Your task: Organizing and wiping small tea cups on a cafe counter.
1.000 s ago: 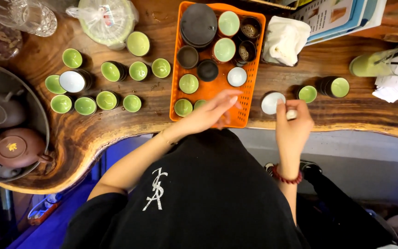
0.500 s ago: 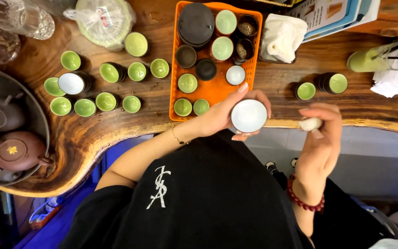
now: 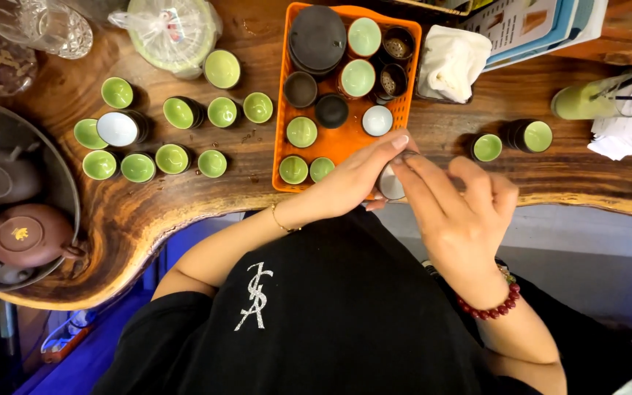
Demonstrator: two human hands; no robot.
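Over the table edge [image 3: 184, 212], my left hand [image 3: 352, 179] cradles a small cup [image 3: 389, 186] while my right hand [image 3: 455, 212] pinches inside it (a slip could drop it floorward).

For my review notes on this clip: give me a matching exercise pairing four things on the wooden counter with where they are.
Things:
1. orange plastic basket
2. brown clay teapot
3. small white-lined cup
4. cut-glass tumbler

Places:
A. far left corner
B. between the left hand and right hand
C. counter middle, holding cups
D. round tray at left

Pairs: 1-C, 2-D, 3-B, 4-A
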